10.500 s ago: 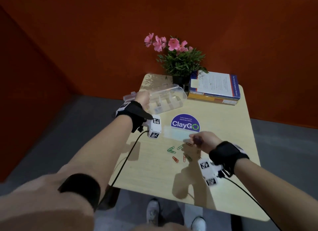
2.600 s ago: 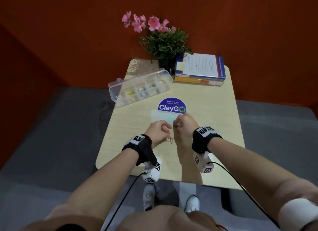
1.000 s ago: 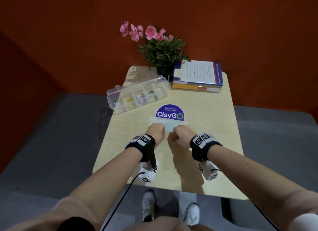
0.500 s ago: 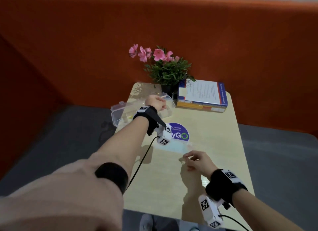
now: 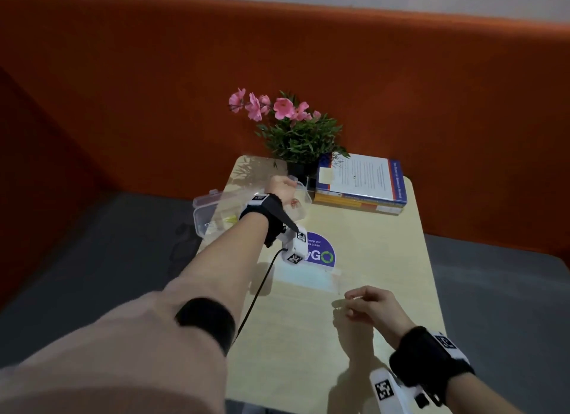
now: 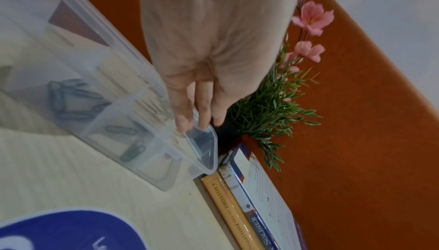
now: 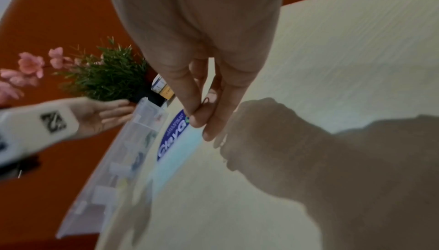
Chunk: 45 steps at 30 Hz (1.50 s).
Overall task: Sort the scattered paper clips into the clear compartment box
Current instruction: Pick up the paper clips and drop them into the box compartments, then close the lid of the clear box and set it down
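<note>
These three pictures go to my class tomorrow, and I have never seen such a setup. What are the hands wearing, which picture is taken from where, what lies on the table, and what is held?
A person wears a head camera and one camera strapped to each wrist. The wide picture looks down from the head; the others look along each hand. On the table stand a clear compartment box holding sorted paper clips, a potted plant, stacked books and a purple sticker. The left hand touches the box's far rim. The right hand pinches a small reddish clip.
</note>
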Each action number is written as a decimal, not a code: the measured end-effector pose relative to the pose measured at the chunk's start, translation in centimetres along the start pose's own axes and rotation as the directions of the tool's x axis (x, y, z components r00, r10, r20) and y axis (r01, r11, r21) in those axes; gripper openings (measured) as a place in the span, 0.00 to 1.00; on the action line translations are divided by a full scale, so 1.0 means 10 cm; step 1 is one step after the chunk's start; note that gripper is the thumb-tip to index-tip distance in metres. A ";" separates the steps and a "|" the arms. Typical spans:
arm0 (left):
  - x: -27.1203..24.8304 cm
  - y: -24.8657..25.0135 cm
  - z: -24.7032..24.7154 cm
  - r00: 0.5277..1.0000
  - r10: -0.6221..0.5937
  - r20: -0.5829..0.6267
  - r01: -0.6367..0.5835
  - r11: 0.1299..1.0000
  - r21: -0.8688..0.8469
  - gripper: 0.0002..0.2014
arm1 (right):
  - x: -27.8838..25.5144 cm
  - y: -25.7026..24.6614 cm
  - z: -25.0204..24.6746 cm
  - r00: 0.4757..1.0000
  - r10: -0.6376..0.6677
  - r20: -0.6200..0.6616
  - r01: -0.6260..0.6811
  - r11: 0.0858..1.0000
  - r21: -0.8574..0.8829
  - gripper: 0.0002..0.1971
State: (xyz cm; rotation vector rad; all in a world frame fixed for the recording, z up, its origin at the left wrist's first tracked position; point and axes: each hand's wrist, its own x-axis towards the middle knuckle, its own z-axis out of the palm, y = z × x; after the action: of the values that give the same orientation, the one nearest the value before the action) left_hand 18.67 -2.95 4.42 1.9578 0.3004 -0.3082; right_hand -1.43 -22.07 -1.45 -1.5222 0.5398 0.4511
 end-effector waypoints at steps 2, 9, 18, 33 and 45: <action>-0.06 -0.10 -0.09 0.997 0.029 -0.070 -0.026 0.999 0.042 0.12 | 0.16 -0.20 0.08 1.000 -0.004 -0.024 0.005 0.999 0.036 0.08; -0.45 -0.57 -0.49 0.971 0.151 -0.187 -0.121 0.979 0.163 0.11 | 1.07 -1.21 0.64 0.981 -0.168 -0.101 0.160 0.984 -0.083 0.12; -0.36 -0.94 -1.09 0.957 0.140 -0.253 -0.044 0.936 0.349 0.12 | 1.43 -1.49 1.28 0.945 -0.325 -0.042 0.230 0.747 -0.623 0.18; 0.13 -1.04 -1.53 0.913 -0.357 -0.197 0.356 0.934 -0.043 0.28 | 1.43 -1.69 1.25 0.998 -0.055 0.038 0.066 0.898 -0.434 0.32; -0.32 -1.32 -1.46 0.928 -0.323 -0.187 0.212 0.868 -0.448 0.16 | 1.06 -1.21 0.87 0.997 0.079 0.007 -0.078 0.993 -0.085 0.24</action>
State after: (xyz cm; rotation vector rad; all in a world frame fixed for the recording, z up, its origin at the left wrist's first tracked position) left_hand 12.21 15.39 -0.13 1.5207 0.7541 -0.1494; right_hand 14.67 -14.03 1.88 -1.5824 0.5799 0.5487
